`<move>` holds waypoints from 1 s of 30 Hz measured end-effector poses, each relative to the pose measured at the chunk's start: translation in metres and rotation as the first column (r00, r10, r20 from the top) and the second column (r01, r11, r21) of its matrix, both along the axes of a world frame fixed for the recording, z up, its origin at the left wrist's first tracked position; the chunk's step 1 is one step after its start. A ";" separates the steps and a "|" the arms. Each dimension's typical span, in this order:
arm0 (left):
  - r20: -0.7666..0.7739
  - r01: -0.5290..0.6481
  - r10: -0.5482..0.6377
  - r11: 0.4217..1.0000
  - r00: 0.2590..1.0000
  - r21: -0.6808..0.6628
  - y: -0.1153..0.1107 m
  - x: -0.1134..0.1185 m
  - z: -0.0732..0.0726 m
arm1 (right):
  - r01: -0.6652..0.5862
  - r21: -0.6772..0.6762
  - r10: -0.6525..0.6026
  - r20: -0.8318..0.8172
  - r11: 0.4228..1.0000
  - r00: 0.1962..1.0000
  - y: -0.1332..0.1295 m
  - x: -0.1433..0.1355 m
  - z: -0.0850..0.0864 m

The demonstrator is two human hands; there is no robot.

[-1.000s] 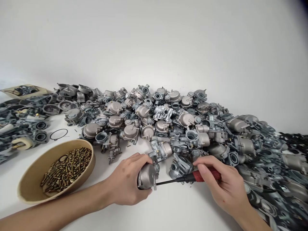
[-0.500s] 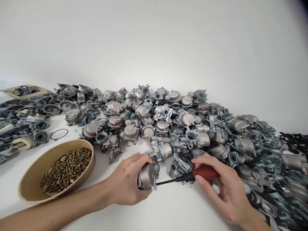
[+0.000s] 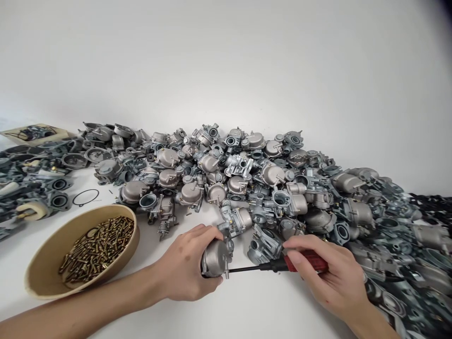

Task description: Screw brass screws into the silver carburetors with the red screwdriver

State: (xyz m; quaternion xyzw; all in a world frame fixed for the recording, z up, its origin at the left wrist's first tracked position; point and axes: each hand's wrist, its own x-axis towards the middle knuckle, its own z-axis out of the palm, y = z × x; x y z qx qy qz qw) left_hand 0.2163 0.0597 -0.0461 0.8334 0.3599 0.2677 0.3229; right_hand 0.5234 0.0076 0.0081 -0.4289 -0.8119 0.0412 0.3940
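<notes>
My left hand [image 3: 192, 266] is wrapped round a grey metal carburetor [image 3: 215, 260], its rounded bowl facing right. Much of the carburetor is hidden behind my fingers and palm. My right hand [image 3: 330, 278] grips a screwdriver by its red and black handle [image 3: 312, 261]. The thin dark shaft [image 3: 249, 269] points left, and its tip meets the carburetor's lower right side; the exact contact is too small to make out. Just above the shaft lies another carburetor [image 3: 261, 247] on the white table.
A tan bowl [image 3: 31, 278] with many brass-coloured screws [image 3: 97, 249] stands at left. A large heap of carburetors [image 3: 212, 165] stretches across the back and right. Opened parts [image 3: 31, 188] lie at far left, with a black rubber ring [image 3: 85, 197] beside them.
My right hand and the screwdriver handle have shifted slightly right and down, and the fingers have rolled round the handle. The left hand and carburetor stay almost still.
</notes>
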 end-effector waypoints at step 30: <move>-0.029 -0.007 0.008 1.000 1.000 0.015 -0.003 0.000 0.003 | -0.119 0.259 0.065 0.210 0.959 0.976 -0.012 -0.006 0.020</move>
